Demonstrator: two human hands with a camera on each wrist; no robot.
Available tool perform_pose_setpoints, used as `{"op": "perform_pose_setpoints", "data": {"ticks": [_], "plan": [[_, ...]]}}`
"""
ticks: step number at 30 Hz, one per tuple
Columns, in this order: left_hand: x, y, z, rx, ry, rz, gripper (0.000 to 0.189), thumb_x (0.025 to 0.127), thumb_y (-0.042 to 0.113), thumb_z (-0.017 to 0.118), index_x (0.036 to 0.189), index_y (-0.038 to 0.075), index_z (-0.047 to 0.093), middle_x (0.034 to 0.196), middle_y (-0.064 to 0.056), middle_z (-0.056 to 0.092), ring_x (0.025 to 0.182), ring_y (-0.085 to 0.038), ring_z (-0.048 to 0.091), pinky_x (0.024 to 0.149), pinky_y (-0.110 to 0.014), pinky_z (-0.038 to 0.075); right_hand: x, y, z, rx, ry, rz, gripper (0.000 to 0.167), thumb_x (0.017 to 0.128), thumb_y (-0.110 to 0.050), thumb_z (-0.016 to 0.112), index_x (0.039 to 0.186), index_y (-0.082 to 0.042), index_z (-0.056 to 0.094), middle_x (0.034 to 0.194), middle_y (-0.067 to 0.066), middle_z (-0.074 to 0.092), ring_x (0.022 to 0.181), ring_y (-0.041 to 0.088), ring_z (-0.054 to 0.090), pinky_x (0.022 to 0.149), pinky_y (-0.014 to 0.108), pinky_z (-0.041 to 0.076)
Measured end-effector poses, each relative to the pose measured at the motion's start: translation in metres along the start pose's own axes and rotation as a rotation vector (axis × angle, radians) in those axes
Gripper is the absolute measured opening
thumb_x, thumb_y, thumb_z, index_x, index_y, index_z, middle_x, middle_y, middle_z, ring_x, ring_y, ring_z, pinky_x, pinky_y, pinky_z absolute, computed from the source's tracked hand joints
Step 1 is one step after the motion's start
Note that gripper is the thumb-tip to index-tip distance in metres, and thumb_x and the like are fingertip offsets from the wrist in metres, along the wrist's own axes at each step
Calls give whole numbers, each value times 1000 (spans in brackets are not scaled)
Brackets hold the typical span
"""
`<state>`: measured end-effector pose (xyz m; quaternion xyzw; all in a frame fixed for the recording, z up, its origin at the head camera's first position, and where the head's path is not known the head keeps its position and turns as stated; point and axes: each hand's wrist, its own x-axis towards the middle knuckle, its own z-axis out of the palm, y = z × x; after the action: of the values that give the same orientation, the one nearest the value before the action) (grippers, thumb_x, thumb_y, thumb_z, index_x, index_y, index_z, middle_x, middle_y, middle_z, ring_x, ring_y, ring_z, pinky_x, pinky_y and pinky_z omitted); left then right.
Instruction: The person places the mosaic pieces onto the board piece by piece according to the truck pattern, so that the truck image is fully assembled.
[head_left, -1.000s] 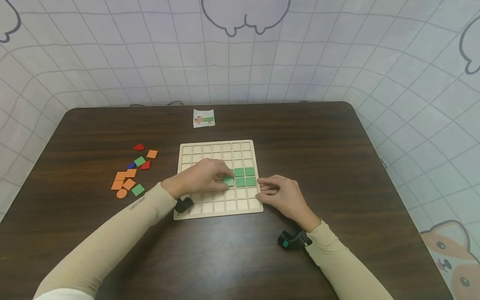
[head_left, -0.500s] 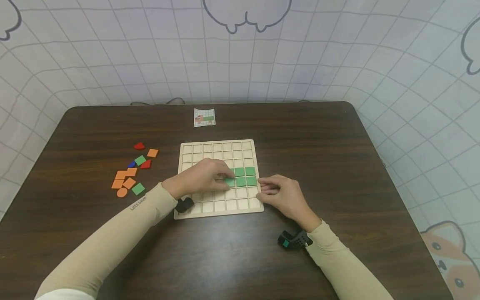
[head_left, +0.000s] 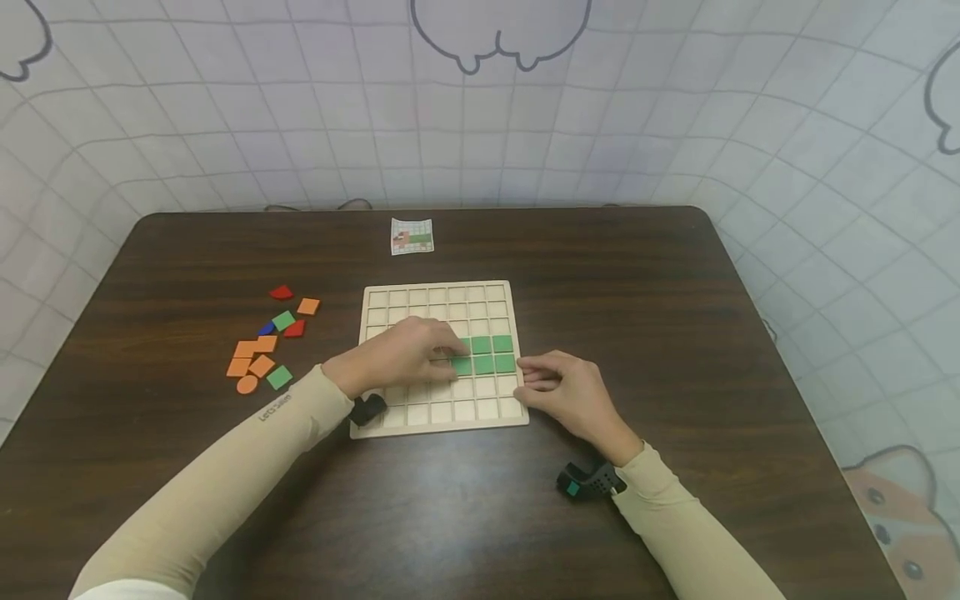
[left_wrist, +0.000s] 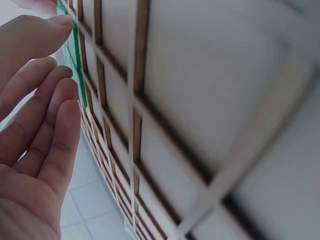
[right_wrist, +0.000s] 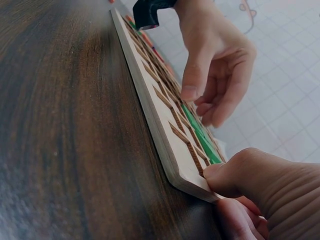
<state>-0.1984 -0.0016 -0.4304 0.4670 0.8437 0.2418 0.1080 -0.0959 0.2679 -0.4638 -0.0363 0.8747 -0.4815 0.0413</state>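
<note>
Mid-frame, I had the left hand (head_left: pixel 411 354) loose and released, fingertips at the leftmost green tiles (head_left: pixel 483 364). Just right of them, the right hand (head_left: pixel 567 393) pinched the board (head_left: pixel 440 413).

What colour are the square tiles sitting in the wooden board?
The square tiles are green, seen best in the head view.

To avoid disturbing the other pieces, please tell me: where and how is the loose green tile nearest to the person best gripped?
I would pinch the green tile by two opposite edges, coming from above on the board side. It lies flat and looks thin; orange pieces lie on its other side.
</note>
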Motion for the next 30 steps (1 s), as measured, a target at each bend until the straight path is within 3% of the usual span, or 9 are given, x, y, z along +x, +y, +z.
{"op": "perform_pose_setpoints", "data": {"ticks": [10, 15, 18, 23, 30], "plan": [[-11, -2, -13, -33, 62, -85, 28, 89, 15, 77, 116, 8, 78, 115, -4, 78, 104, -18, 73, 93, -39, 60, 1, 7, -8, -7, 9, 31, 38, 83, -17, 83, 120, -12, 77, 111, 6, 77, 98, 17, 78, 83, 23, 62], [-21, -8, -22, -36, 65, -175, 29, 93, 21, 77, 119, 10, 77, 119, -3, 77, 107, -20, 72, 94, -40, 59, 0, 10, -13, -12, 5, 53, 39, 83, -19, 83, 121, -13, 77, 112, 5, 77, 98, 17, 79, 82, 22, 62], [-29, -12, -28, -42, 73, -223, 31, 93, 23, 78, 121, 9, 77, 119, -4, 77, 106, -20, 71, 92, -40, 59, -1, 11, -16, -17, 0, 63, 39, 84, -20, 83, 122, -15, 77, 112, 4, 77, 98, 16, 79, 82, 20, 61], [-42, -23, -39, -30, 121, -242, 32, 92, 21, 78, 121, 7, 76, 115, -6, 77, 99, -22, 71, 86, -39, 59, -2, 13, -19, -11, 8, 66, 40, 83, -20, 84, 121, -14, 77, 111, 4, 77, 99, 17, 79, 82, 20, 61], [-59, -38, -54, -38, 169, -316, 33, 92, 17, 77, 123, 3, 74, 120, -11, 76, 106, -27, 74, 94, -45, 60, -3, 13, -21, -12, 10, 62, 39, 83, -19, 84, 121, -13, 77, 111, 5, 77, 99, 19, 79, 83, 23, 62]]}}
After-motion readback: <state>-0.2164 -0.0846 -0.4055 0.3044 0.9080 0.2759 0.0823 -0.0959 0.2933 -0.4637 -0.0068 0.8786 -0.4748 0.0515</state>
